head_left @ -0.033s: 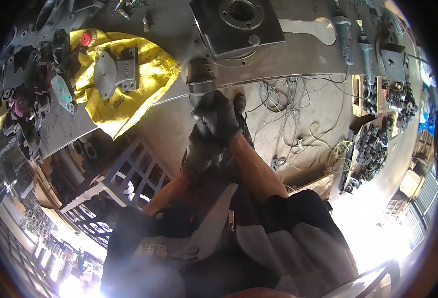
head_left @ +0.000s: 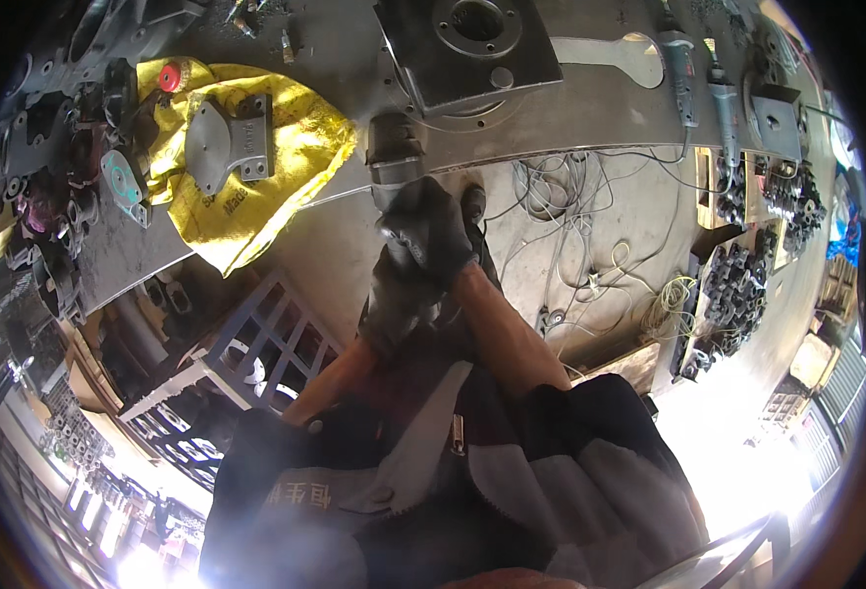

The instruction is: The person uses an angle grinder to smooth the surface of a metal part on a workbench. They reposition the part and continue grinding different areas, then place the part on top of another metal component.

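Note:
Both my hands, in dark gloves, are close together in front of the bench edge. My right hand point(head_left: 441, 228) is closed at the near end of a dark cylindrical piece point(head_left: 397, 162) with a grey metallic band. That piece points away from me and overlaps the bench edge. My left hand point(head_left: 401, 290) is closed just below and left of the right one; what its fingers hold is hidden. Beyond the piece, a black square plate point(head_left: 413, 59) with a round flanged hole point(head_left: 477, 27) lies on the metal bench point(head_left: 600, 113).
On the left, a yellow cloth bag point(head_left: 296, 137) carries a grey metal bracket point(head_left: 229, 142) and a red cap point(head_left: 171, 78). Two corded hand tools point(head_left: 683, 79) rest at the right. Tangled cables point(head_left: 551, 191) and a crate of dark parts point(head_left: 732, 299) are on the floor.

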### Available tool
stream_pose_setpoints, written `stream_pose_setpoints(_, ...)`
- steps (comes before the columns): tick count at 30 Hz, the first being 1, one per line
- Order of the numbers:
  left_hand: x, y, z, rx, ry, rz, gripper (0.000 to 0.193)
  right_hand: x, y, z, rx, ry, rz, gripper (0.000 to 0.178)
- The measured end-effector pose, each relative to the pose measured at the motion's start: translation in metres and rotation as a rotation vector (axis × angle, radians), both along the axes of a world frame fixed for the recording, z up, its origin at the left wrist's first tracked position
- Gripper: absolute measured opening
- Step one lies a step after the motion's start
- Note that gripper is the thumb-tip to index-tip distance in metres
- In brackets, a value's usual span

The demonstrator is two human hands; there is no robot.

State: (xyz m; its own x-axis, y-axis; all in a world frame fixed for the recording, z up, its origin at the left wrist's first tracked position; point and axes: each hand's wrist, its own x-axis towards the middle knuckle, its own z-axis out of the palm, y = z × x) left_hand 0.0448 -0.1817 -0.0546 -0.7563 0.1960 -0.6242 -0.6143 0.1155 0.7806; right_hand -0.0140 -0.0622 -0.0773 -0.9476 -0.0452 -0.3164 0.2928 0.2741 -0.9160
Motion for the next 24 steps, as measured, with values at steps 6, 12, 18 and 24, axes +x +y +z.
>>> stream_pose_setpoints(6,-0.005,-0.011,-0.013,0.026,0.125,-0.083,0.059,-0.014,-0.006,0.012,-0.208,-0.132,-0.258,0.048)
stream_pose_setpoints(12,-0.008,0.001,-0.023,0.14,0.0,0.122,0.058,-0.012,0.0,-0.007,-0.345,-0.208,-0.278,0.045)
stream_pose_setpoints(18,-0.016,-0.007,-0.009,-0.018,0.125,-0.151,0.059,-0.013,-0.001,-0.019,0.07,-0.035,-0.097,0.052)
stream_pose_setpoints(24,-0.002,0.004,-0.006,-0.027,0.19,-0.194,0.052,0.003,0.007,-0.025,0.274,0.034,0.077,0.051)
